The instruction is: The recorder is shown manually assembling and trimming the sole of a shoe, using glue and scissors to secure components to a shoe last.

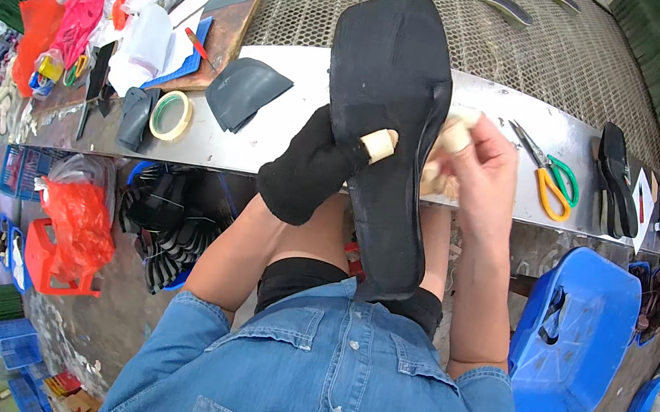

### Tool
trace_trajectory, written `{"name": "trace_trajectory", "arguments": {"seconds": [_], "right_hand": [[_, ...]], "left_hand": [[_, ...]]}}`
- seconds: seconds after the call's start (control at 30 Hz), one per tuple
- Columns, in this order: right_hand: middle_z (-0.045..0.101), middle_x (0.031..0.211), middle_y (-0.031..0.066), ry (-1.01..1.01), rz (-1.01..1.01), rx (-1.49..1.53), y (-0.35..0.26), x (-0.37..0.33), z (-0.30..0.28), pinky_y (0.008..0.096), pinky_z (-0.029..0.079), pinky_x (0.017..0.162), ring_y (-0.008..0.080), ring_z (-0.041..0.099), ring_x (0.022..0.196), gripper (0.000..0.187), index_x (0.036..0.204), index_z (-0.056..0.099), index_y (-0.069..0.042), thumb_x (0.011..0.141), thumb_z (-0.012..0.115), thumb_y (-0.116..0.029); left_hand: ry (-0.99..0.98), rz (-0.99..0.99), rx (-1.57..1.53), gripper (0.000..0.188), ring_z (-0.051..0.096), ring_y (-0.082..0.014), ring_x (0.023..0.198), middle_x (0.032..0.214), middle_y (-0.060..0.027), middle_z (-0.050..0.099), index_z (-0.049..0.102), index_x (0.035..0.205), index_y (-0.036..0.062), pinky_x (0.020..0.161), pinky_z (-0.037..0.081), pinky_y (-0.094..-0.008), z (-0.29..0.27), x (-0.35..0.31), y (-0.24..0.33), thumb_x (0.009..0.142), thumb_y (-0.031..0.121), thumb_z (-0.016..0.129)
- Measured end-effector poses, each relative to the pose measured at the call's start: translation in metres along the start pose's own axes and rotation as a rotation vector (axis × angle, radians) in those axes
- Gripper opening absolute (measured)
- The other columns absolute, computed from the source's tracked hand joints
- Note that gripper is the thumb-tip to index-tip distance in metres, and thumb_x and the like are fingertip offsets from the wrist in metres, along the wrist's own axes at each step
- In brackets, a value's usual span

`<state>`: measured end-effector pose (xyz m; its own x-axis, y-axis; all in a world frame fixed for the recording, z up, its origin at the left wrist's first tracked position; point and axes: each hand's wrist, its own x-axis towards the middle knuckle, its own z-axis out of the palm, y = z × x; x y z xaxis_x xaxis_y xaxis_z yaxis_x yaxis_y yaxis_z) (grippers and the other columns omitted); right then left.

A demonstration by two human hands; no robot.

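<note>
Centrally: black shoe sole, held across near edge of bench; clamped in gloved left hand, thumb on its face. Right hand: half-curled at its right rim, hold unclear. Scissors: toward bench's right end.

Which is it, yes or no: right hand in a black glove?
No, the left hand wears the black glove; the right hand shows skin.
</note>
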<state>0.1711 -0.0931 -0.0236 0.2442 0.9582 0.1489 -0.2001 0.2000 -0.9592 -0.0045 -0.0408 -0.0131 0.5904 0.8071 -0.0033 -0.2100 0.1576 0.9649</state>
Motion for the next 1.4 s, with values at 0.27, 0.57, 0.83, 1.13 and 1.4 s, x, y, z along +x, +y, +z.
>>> {"name": "trace_trajectory", "arguments": {"seconds": [0.27, 0.57, 0.83, 1.13, 1.4], "right_hand": [[0.052, 0.061, -0.0050, 0.080, -0.173, -0.261, 0.000, 0.014, 0.009, 0.0185, 0.036, 0.048, 0.0013, 0.048, 0.054, 0.015, 0.079, 0.060, -0.002, 0.089, 0.059, -0.014], [0.062, 0.087, 0.0024, -0.197, -0.154, -0.308, -0.007, -0.015, -0.001, 0.0217, 0.045, 0.065, 0.0072, 0.056, 0.073, 0.038, 0.114, 0.057, -0.002, 0.079, 0.069, -0.010], [0.058, 0.076, 0.0042, 0.010, -0.439, -0.500, 0.000, -0.017, 0.005, 0.0238, 0.044, 0.065, 0.0111, 0.056, 0.068, 0.022, 0.092, 0.066, 0.001, 0.071, 0.071, -0.003], [0.060, 0.080, 0.0030, 0.051, -0.534, -0.977, -0.001, -0.016, 0.004, 0.0195, 0.041, 0.062, 0.0093, 0.054, 0.067, 0.022, 0.092, 0.066, 0.000, 0.071, 0.071, 0.001], [0.062, 0.075, 0.0035, -0.072, -0.147, -0.507, 0.004, -0.020, -0.014, 0.0222, 0.044, 0.059, 0.0075, 0.055, 0.065, 0.019, 0.091, 0.068, -0.001, 0.073, 0.072, -0.004]], "left_hand": [[-0.019, 0.040, 0.105, 0.033, 0.059, -0.0135, 0.087, 0.098, -0.0085, 0.064, 0.060, 0.110, -0.0018, 0.075, 0.048, -0.0281, 0.009, 0.002, -0.007, 0.084, 0.018, 0.064], [0.163, 0.372, 0.150, 0.026, 0.058, -0.0107, 0.079, 0.087, -0.0044, 0.065, 0.063, 0.103, -0.0012, 0.070, 0.046, -0.0266, -0.008, 0.012, -0.011, 0.086, 0.018, 0.062], [0.325, 0.436, 0.202, 0.024, 0.060, -0.0112, 0.071, 0.082, -0.0084, 0.067, 0.065, 0.100, -0.0015, 0.064, 0.047, -0.0266, -0.001, 0.011, -0.019, 0.085, 0.017, 0.064], [0.544, 0.495, 0.589, 0.022, 0.065, -0.0199, 0.063, 0.073, -0.0126, 0.067, 0.065, 0.092, -0.0026, 0.056, 0.047, -0.0314, -0.005, 0.011, -0.029, 0.080, 0.016, 0.067], [0.200, 0.144, 0.009, 0.031, 0.063, -0.0140, 0.077, 0.086, -0.0129, 0.065, 0.062, 0.100, -0.0017, 0.068, 0.051, -0.0277, -0.015, 0.013, -0.020, 0.086, 0.025, 0.062]]}}
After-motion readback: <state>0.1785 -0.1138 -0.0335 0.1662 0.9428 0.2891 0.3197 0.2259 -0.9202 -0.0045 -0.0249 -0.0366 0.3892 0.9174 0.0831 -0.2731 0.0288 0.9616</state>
